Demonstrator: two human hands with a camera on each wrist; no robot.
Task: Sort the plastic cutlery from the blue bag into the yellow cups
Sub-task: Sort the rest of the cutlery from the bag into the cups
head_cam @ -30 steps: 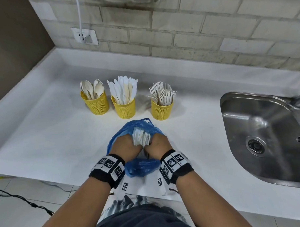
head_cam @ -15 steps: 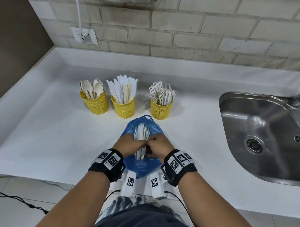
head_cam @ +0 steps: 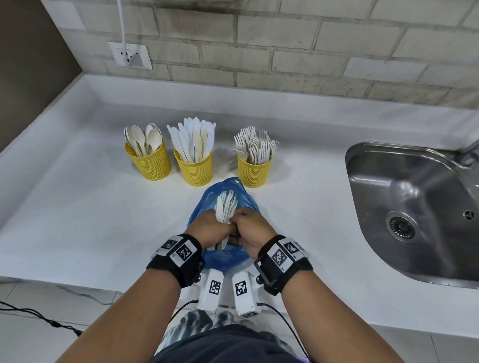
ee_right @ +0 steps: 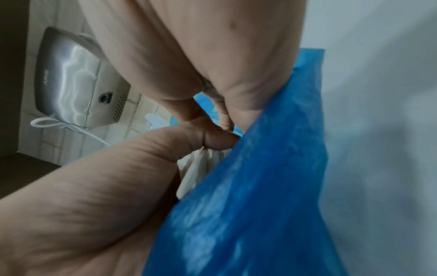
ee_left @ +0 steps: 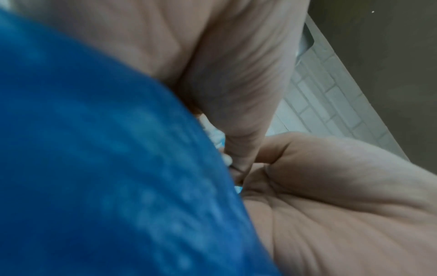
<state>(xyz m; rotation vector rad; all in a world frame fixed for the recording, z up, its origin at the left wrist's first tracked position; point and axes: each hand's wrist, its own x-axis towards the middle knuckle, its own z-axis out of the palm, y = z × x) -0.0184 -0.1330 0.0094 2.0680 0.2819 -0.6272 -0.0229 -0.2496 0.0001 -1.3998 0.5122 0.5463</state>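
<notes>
A blue plastic bag (head_cam: 224, 256) lies on the white counter near its front edge, with a bundle of white plastic cutlery (head_cam: 226, 206) sticking out of its mouth. My left hand (head_cam: 210, 231) grips the bundle from the left. My right hand (head_cam: 248, 231) pinches the cutlery handles from the right, knuckles against the left hand. Behind the bag stand three yellow mesh cups: one with spoons (head_cam: 148, 164), one with knives (head_cam: 194, 168), one with forks (head_cam: 254, 170). The wrist views show the bag (ee_left: 106, 177) (ee_right: 248, 196) up close and white handles (ee_right: 196, 168) under my thumb.
A steel sink (head_cam: 424, 210) is set into the counter at the right. A brick wall with a socket and cable (head_cam: 129, 53) runs behind. The counter's front edge lies just below my wrists, with tiled floor and a black cable (head_cam: 34, 314) beyond it.
Both hands have drawn together and pulled back toward the counter's front edge with the bag. More of the cutlery bundle now shows above the hands.
</notes>
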